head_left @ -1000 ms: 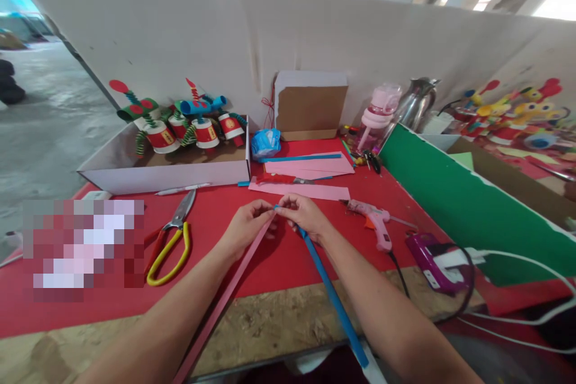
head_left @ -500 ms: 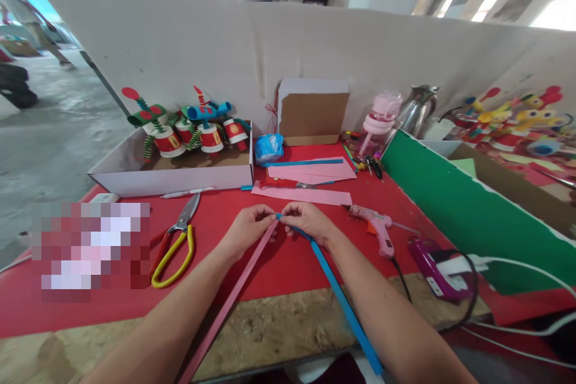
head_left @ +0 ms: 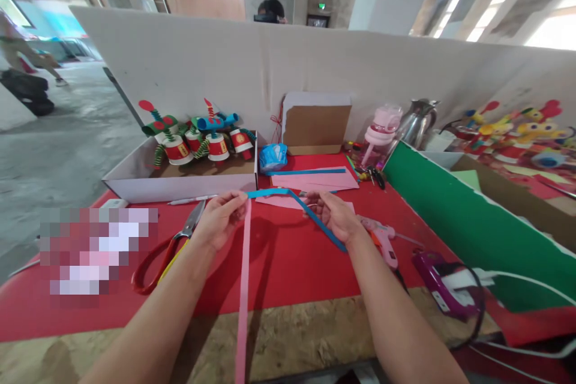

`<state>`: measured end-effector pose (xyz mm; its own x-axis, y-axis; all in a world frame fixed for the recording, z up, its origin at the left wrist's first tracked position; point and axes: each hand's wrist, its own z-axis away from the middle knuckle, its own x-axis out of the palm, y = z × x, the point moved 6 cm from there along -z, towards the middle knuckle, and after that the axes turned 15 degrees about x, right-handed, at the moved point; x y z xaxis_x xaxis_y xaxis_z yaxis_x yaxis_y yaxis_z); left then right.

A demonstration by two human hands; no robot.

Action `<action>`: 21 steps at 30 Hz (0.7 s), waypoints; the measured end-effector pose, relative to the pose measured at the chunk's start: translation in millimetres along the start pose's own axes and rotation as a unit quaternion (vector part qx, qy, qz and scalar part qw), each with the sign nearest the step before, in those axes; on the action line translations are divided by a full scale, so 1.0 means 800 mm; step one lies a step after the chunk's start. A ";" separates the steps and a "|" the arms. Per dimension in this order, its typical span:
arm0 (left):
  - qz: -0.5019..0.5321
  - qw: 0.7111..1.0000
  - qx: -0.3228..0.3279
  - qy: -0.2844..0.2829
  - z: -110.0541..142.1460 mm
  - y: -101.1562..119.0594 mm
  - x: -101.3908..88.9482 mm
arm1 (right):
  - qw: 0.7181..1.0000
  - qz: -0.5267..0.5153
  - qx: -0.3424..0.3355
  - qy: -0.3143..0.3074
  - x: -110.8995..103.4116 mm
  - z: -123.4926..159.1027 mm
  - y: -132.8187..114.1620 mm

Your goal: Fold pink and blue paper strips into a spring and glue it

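Observation:
My left hand [head_left: 221, 216] is closed in a pinch on the corner where a pink paper strip [head_left: 243, 300] and a blue paper strip [head_left: 269, 192] meet. Below it the pink strip hangs past the table's front edge. From the pinch, the blue strip runs right, bends at a crease and slopes down across my right hand [head_left: 330, 213]. The right fingers curl loosely around the blue strip; its far end lies by the wrist. Near my left forearm are large scissors [head_left: 177, 246] with red and yellow handles. A pink glue gun [head_left: 384, 240] lies partly behind my right wrist.
A white box [head_left: 180, 186] holding paper-cup figures stands back left. Pink paper sheets [head_left: 315, 180], a blue packet [head_left: 273, 157] and a pink bottle [head_left: 380, 132] are farther back. At right are a green-sided box [head_left: 441, 210] and a purple power strip [head_left: 445, 285] with cables.
My hands have moved apart, the left one leftward and the right one rightward. The blue strip now stretches between them with a bend, and the pink strip hangs straighter.

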<state>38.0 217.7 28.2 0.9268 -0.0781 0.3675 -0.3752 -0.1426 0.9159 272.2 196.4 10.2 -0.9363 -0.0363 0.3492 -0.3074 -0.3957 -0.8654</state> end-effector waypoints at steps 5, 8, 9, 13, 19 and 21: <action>0.140 0.987 -0.014 0.082 -0.011 0.009 -0.018 | 0.981 0.106 0.111 -0.118 0.023 0.013 0.026; 0.194 0.970 -0.029 0.141 -0.014 0.010 -0.025 | 0.953 0.137 0.153 -0.223 0.035 0.030 0.034; 0.211 0.963 -0.033 0.166 -0.014 0.010 -0.028 | 0.959 0.112 0.128 -0.228 0.033 0.032 0.028; 0.283 0.929 -0.064 0.231 -0.012 0.005 -0.025 | 0.994 -0.072 -0.050 -0.072 0.007 0.016 0.002; 0.267 0.929 -0.099 0.237 0.003 -0.018 -0.004 | 0.993 0.040 0.054 -0.097 0.053 -0.007 0.047; 0.250 0.936 -0.106 0.226 0.012 -0.031 0.005 | 0.990 0.078 0.061 -0.102 0.065 -0.005 0.054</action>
<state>50.9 211.3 5.6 0.5685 0.3489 0.7451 -0.7955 0.0023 0.6059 209.6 181.1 -10.9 -0.9131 -0.2858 0.2908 -0.1275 -0.4773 -0.8695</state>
